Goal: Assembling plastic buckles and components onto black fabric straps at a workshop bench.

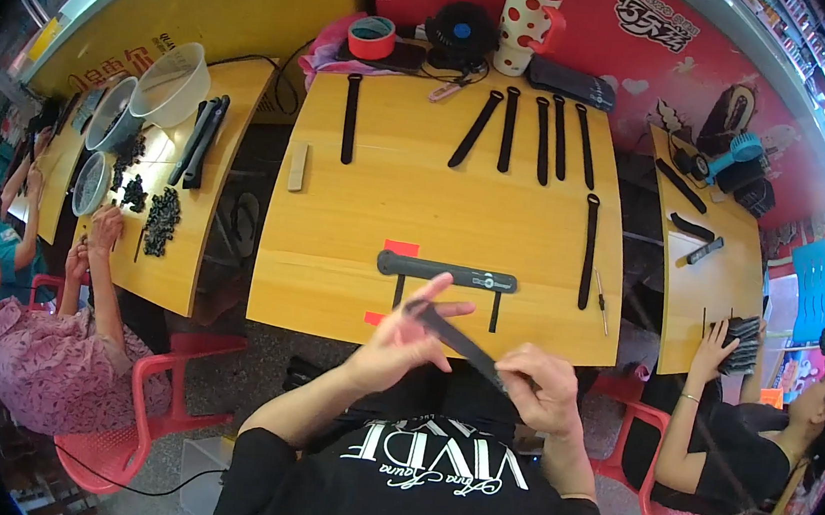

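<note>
Nearest me, my left hand (402, 342) and right hand (542, 387) each pinch an end of a black strap (459, 340), held just off the near edge of the yellow table (358, 202). A long black bar (446, 273) lies just beyond. More straps (544, 136) line the far edge, leaving the middle open.

The yellow bench (367, 213) carries a row of five black straps (542, 135) toward one o'clock, a single strap (350, 117) at eleven, and another (588, 250) at three. A wider black band (446, 273) lies at six beside red tape marks (400, 247). A small pale block (297, 166) sits at nine, a thin metal tool (602, 300) at four.
</note>
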`<state>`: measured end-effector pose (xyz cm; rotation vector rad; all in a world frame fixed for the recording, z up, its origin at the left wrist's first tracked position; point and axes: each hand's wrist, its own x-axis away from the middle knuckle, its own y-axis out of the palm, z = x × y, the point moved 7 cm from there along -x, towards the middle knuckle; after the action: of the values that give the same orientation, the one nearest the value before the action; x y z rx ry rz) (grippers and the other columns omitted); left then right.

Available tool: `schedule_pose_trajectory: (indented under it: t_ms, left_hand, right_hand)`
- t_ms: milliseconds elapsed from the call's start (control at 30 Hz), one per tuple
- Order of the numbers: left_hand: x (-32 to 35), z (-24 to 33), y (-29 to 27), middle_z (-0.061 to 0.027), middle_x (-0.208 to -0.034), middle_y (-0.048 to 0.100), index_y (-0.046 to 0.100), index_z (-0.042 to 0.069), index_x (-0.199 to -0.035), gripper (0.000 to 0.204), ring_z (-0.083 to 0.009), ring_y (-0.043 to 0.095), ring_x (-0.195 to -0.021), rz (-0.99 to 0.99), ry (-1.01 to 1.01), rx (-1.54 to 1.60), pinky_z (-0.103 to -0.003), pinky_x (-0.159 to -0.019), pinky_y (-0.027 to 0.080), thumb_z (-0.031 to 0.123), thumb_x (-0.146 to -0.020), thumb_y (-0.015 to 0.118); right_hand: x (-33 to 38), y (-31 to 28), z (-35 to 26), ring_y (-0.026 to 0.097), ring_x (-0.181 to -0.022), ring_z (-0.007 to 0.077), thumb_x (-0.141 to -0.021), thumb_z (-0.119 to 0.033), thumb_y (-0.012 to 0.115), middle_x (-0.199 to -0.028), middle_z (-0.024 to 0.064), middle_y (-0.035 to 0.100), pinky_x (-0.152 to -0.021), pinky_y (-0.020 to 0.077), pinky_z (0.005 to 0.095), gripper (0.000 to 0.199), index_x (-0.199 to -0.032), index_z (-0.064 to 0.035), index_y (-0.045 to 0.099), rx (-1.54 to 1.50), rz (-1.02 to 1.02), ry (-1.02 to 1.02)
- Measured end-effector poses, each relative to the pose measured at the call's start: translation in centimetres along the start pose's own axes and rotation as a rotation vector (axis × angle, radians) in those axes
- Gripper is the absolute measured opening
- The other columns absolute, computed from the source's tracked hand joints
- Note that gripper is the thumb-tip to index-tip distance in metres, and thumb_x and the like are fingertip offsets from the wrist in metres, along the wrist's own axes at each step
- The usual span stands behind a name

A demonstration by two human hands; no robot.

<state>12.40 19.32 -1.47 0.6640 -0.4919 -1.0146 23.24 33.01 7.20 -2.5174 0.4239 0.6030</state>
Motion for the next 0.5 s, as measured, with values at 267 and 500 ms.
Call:
schedule_pose_trajectory:
  t_ms: [267, 500]
  left_hand:
    - [0.8, 1.3, -2.9, -0.0153, -0.098, 0.068, 0.058, -0.005, -0.123, 0.033, -0.0245, 0.07, -0.082, 0.058, -0.006, -0.001, -0.028, -0.067, 0.055, 0.0, -0.091, 0.054]
    - [1.4, 1.8, -5.1, -0.01, -0.083, 0.07, 0.068, -0.005, -0.097, 0.011, -0.0149, 0.067, -0.065, 0.35, -0.016, -0.47, -0.023, -0.052, 0.051, 0.003, -0.092, 0.061]
  right_hand:
    - [3.3, 2.2, 7.0, 0.053, -0.062, 0.0066, -0.083, 0.007, 0.062, -0.073, 0.0003, 0.059, -0.054, 0.04, 0.0224, 0.012, -0.092, -0.0003, 0.064, -0.336, -0.184, 0.61]
    - [3.0, 2.5, 8.7, 0.055, -0.07, 0.0047, -0.087, 0.001, 0.063, -0.079, -0.0012, 0.062, -0.06, 0.0443, 0.0209, 0.013, -0.1, 0.0006, 0.064, -0.462, -0.209, 0.721]
